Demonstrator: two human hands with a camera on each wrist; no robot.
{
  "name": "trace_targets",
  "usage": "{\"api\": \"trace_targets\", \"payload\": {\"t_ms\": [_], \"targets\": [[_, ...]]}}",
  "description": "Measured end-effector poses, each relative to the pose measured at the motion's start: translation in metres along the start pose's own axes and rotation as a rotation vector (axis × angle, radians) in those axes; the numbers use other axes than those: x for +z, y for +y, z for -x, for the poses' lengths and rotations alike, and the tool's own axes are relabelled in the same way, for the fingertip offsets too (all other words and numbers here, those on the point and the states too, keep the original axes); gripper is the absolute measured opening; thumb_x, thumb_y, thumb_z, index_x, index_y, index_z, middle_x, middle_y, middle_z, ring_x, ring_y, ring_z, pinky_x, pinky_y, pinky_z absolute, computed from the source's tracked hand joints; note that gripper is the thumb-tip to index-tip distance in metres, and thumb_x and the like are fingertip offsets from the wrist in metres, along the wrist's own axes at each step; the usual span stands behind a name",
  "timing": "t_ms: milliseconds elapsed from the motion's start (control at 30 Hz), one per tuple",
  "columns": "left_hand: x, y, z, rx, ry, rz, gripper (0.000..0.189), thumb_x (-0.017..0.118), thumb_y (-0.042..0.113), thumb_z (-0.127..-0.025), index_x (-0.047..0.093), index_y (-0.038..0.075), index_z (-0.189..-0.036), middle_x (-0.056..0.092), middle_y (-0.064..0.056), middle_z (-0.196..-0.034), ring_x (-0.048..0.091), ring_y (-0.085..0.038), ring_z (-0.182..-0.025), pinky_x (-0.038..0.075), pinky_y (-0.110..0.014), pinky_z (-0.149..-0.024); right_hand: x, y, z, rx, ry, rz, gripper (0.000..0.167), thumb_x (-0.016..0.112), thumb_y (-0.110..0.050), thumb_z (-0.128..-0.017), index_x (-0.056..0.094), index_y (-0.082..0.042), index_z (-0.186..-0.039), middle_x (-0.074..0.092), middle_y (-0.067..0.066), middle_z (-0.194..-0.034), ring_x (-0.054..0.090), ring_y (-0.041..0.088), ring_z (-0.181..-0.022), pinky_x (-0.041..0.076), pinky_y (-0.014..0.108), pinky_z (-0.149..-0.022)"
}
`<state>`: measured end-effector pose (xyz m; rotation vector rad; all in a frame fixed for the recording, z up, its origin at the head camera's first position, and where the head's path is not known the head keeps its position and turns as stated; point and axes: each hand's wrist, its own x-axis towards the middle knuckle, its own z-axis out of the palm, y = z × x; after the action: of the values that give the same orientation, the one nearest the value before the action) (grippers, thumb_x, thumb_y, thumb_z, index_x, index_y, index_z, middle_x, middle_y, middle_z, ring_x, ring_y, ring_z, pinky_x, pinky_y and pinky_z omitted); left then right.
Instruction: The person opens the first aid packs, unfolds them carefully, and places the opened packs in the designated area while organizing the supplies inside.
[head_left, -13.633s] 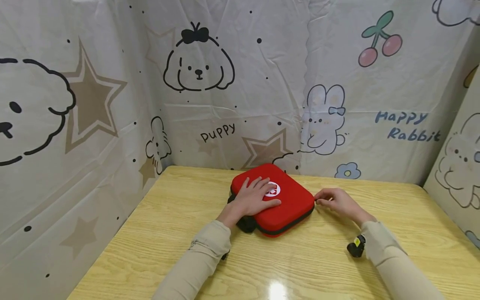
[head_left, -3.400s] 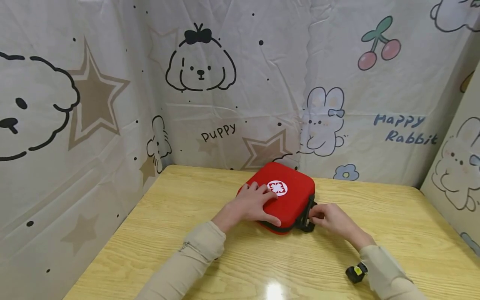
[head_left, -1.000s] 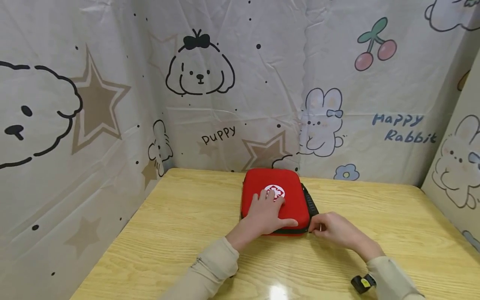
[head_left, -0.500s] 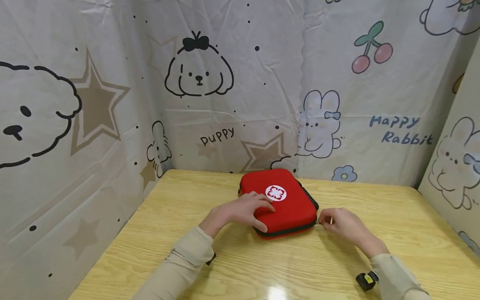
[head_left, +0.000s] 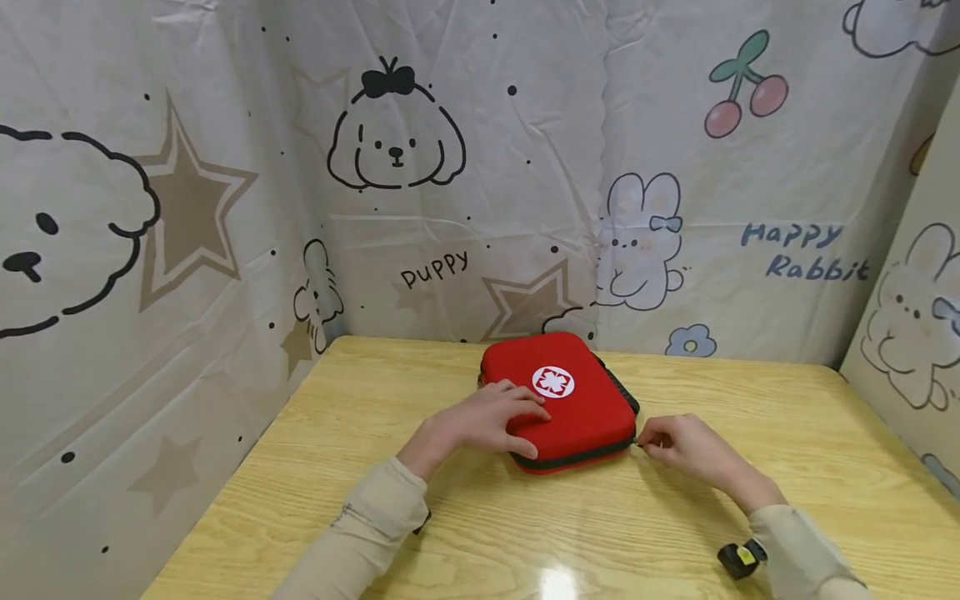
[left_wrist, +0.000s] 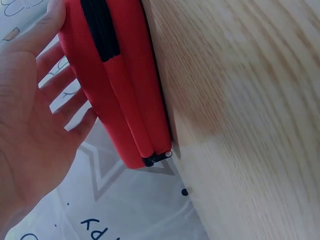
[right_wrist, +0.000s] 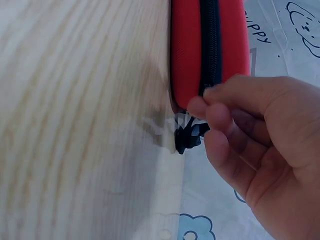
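Head view, red case [head_left: 581, 421], lengthwise back-left

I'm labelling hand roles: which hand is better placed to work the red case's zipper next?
Probably the right hand: it pinches at the zipper near one corner, while the left hand rests on the red case.

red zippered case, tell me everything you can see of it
The red zippered case looks fabric-covered, with rounded corners and a round white emblem bearing a red motif. It lies flat on the wood-grain table. Its black zipper looks closed where visible; a black strap runs along its right side. The left hand rests on it; the right hand pinches what appears to be a zip pull at the near right corner.
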<state>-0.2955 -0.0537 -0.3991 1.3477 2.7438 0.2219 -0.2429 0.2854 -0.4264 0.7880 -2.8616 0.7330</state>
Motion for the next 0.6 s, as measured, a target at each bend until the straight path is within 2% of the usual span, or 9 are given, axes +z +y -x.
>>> {"api": "trace_targets", "payload": {"t_ms": [367,600], "targets": [[0.003,0.003,0.001,-0.001,0.020,-0.036,0.055,0.064,0.058,-0.089,0.057,0.033,-0.138,0.052,0.010,-0.134,0.044,-0.010,-0.117,0.041,-0.027,-0.101,-0.001,-0.005,0.000,-0.040,-0.063,-0.064,0.010,0.070,-0.002,-0.086,0.074,-0.011,-0.089,0.070,-0.005,-0.081,0.053,-0.006,-0.070,0.048,0.020,-0.061],[0.003,0.014,0.000,-0.012,0.057,-0.093,0.055,0.062,0.062,-0.089,0.058,0.033,-0.136,0.055,0.008,-0.132,0.045,-0.011,-0.112,0.040,-0.027,-0.098,0.015,-0.018,-0.007,-0.076,-0.114,-0.135,0.011,0.070,-0.005,-0.088,0.076,-0.014,-0.093,0.071,-0.007,-0.083,0.051,-0.003,-0.069,0.046,0.020,-0.061]]}}
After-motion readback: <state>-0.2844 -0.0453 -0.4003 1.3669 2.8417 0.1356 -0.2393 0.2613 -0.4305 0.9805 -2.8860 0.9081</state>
